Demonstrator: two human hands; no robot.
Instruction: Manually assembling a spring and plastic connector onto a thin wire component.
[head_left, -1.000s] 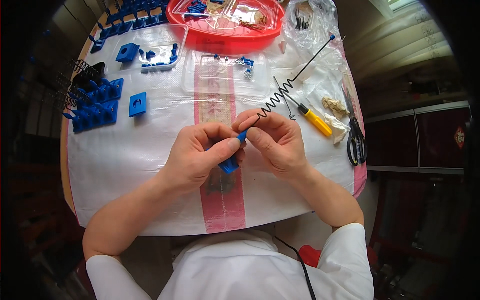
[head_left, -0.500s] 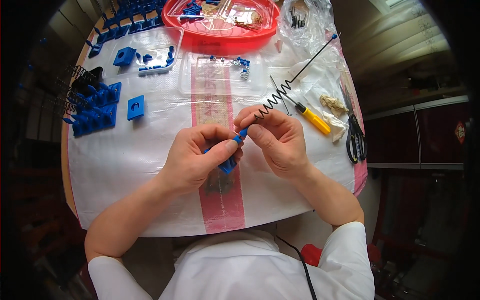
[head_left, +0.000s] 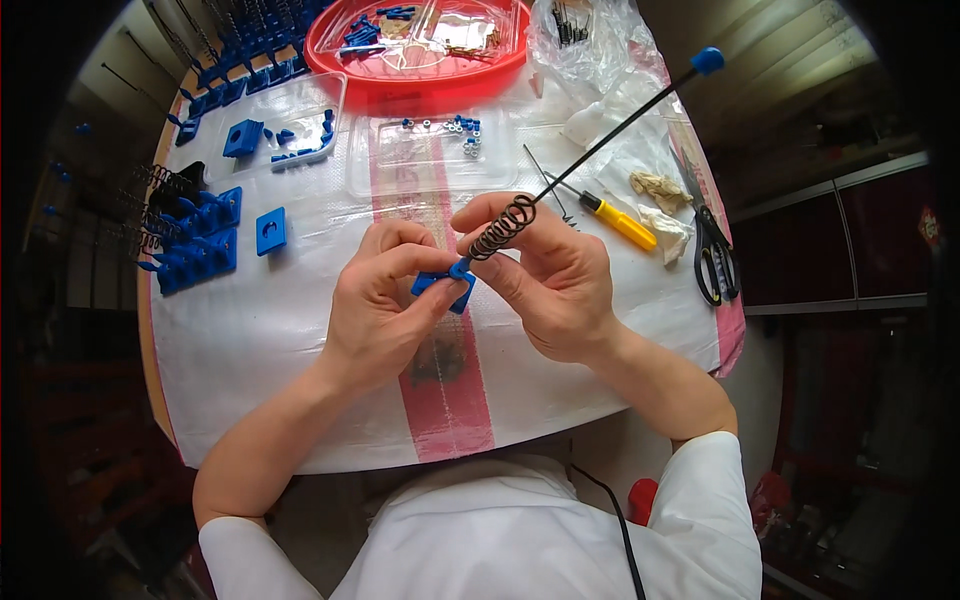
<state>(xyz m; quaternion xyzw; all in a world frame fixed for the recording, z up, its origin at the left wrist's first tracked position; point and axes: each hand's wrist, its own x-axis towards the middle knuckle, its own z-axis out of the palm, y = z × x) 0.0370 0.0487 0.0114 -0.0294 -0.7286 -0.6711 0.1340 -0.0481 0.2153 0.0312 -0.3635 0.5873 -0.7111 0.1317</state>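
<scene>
Head view: looking down on a surface (head_left: 270,400) covered with a white sheet striped in pink, with both hands raised over its middle. Have the left grip (head_left: 378,292) closed on a blue base piece (head_left: 463,303), pinched between thumb and fingers. Have the right grip (head_left: 557,285) closed around the lower end of a black spring (head_left: 505,227), at its junction with the blue base piece. Cannot tell the depth of the joint, partly hidden by fingertips. Holding the spring tilted toward the far right corner, its straight black rod (head_left: 615,138) ending in a blue tip (head_left: 708,61).

Can see a blue square plate (head_left: 270,232) toward the left edge, with rows of blue stands (head_left: 203,257) between plate and edge. Find a clear tray (head_left: 302,105) of blue parts near the far left corner, a red basin (head_left: 420,76) at the far edge, and a plastic bag (head_left: 600,62) by the far right corner. Toward the right edge, find a yellow-handled screwdriver (head_left: 627,226), crumpled white paper (head_left: 663,234) and, nearest that edge, black-handled scissors (head_left: 707,233).
</scene>
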